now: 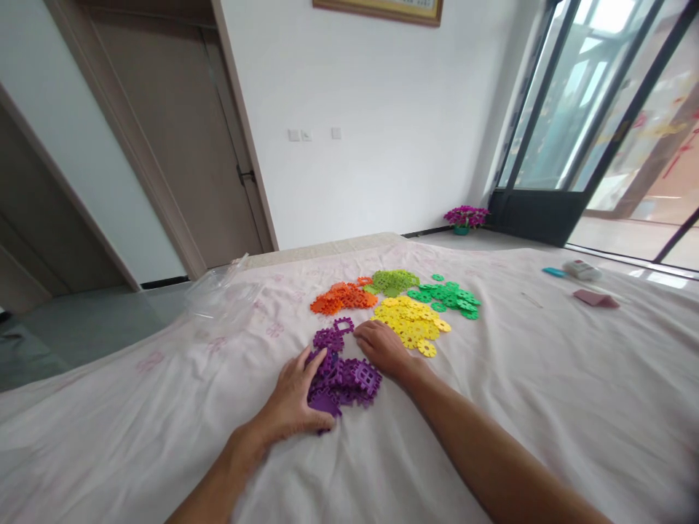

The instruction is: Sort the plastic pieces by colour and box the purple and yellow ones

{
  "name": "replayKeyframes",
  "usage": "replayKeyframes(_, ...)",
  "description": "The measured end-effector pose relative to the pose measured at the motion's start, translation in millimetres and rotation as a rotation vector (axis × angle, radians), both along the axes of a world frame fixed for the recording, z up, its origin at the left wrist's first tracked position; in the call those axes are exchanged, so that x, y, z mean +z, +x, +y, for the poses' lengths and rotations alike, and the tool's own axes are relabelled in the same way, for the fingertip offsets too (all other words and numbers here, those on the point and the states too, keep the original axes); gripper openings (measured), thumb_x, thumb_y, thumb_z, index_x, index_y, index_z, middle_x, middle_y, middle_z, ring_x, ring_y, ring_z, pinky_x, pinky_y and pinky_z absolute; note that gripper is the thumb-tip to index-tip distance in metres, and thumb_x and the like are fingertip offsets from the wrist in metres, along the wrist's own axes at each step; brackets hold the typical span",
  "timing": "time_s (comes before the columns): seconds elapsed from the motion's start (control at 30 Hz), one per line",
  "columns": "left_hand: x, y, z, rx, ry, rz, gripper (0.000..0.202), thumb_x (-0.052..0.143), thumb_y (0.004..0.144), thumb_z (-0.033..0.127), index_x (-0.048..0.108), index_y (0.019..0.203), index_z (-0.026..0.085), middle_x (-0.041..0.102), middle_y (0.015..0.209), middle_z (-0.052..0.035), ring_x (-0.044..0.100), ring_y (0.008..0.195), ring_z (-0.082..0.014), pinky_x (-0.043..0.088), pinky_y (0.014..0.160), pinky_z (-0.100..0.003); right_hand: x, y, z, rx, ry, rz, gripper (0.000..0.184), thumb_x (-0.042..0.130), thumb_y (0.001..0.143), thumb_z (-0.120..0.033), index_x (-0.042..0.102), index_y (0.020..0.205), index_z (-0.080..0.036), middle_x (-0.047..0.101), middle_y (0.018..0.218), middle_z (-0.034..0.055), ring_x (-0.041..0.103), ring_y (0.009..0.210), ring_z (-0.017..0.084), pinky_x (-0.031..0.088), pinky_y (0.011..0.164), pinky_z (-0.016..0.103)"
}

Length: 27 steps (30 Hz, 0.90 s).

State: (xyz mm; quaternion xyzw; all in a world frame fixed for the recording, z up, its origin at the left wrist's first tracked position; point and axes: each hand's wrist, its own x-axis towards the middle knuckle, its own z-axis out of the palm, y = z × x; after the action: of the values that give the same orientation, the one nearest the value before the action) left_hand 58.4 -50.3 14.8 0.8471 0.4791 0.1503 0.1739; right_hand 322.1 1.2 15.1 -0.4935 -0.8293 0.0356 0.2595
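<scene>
The purple pile (349, 382) lies on the cloth (464, 407), nearer than the orange pile (341, 297) and to the left of the yellow pile (404, 320). Its left edge is bordered by the left hand (295, 397), whose thumb and fingers are spread wide. The right hand (385, 346) is set low just beyond the pile, near a purple frame (344, 320), with its fingers bent downward; whether anything is held under them cannot be told. The pile is best contained by the left hand used as a low wall, while outlying pieces are drawn in by the right. Since the toothed edges may catch on one another or on the cloth, light, flat pressure should be applied. Care should be taken with the right forearm, as the nearest yellow disc (427, 343) could easily be nudged.
</scene>
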Motion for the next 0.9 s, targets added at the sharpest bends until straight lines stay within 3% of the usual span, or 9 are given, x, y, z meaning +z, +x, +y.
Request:
replayKeyframes(0.13,-5.5,16,5,-0.002,0.066,-0.065,0.113,0.076,0.057,0.070,0.034,0.151,0.023,0.023,0.160,-0.0186,0.028,0.144,-0.0385,0.025,0.117,-0.054,-6.7,5,11,-0.096,-0.011,0.041,0.026,0.045,0.098,-0.024,0.068,0.110,-0.020,0.068,0.105,0.0063,0.058,0.102,0.018,0.040,0.092,0.027)
replayKeyframes(0.27,-5.4,20,8,0.014,0.122,-0.117,0.098,0.066,0.068,0.073,0.039,0.148,0.022,0.030,0.157,-0.0181,0.034,0.142,-0.0349,0.028,0.116,-0.052,-10.5,7,15,-0.150,-0.011,0.026,0.029,0.044,0.097,-0.021,0.066,0.115,-0.021,0.068,0.107,0.0058,0.058,0.104,0.017,0.039,0.093,0.026)
replayKeyframes(0.47,-2.6,19,1,0.034,0.291,-0.209,0.057,0.044,0.095,0.050,0.043,0.144,0.021,0.041,0.151,-0.0144,0.036,0.142,-0.0258,0.030,0.117,-0.047,-6.4,4,13,-0.214,-0.015,-0.083,0.030,0.042,0.098,-0.023,0.066,0.116,-0.020,0.068,0.108,0.0078,0.057,0.105,0.019,0.038,0.091,0.027)
replayKeyframes(0.6,-8.7,16,5,0.233,0.451,-0.306,0.042,0.044,0.096,0.032,0.049,0.136,0.019,0.044,0.146,-0.0147,0.037,0.141,-0.0228,0.034,0.116,-0.043,-4.5,3,12,-0.248,-0.017,-0.135,0.031,0.041,0.097,-0.022,0.066,0.116,-0.020,0.068,0.108,0.0086,0.056,0.105,0.020,0.037,0.090,0.027)
replayKeyframes(0.7,-8.3,0,17,0.396,0.544,-0.273,0.044,0.051,0.089,0.019,0.051,0.132,0.018,0.044,0.145,-0.0151,0.040,0.139,-0.0245,0.037,0.114,-0.042,-4.0,3,11,-0.271,0.004,-0.151,0.030,0.042,0.096,-0.021,0.066,0.114,-0.019,0.068,0.105,0.0087,0.056,0.103,0.020,0.036,0.089,0.027)
replayKeyframes(0.8,6.1,-29,34,0.580,0.610,-0.206,0.050,0.053,0.084,0.014,0.050,0.133,0.018,0.041,0.146,-0.0161,0.047,0.133,-0.0262,0.043,0.109,-0.043,-3.8,2,10,-0.281,0.027,-0.156,0.030,0.041,0.096,-0.021,0.067,0.111,-0.019,0.068,0.102,0.0086,0.056,0.101,0.020,0.036,0.089,0.028)
replayKeyframes(0.9,31.5,-63,52,0.712,0.655,-0.109,0.046,0.051,0.085,0.014,0.055,0.130,0.019,0.033,0.152,-0.0153,0.057,0.121,-0.0254,0.047,0.103,-0.040,-3.8,2,10,-0.284,0.029,-0.147,0.030,0.041,0.096,-0.021,0.066,0.111,-0.019,0.067,0.104,0.0085,0.056,0.102,0.020,0.036,0.089,0.028)
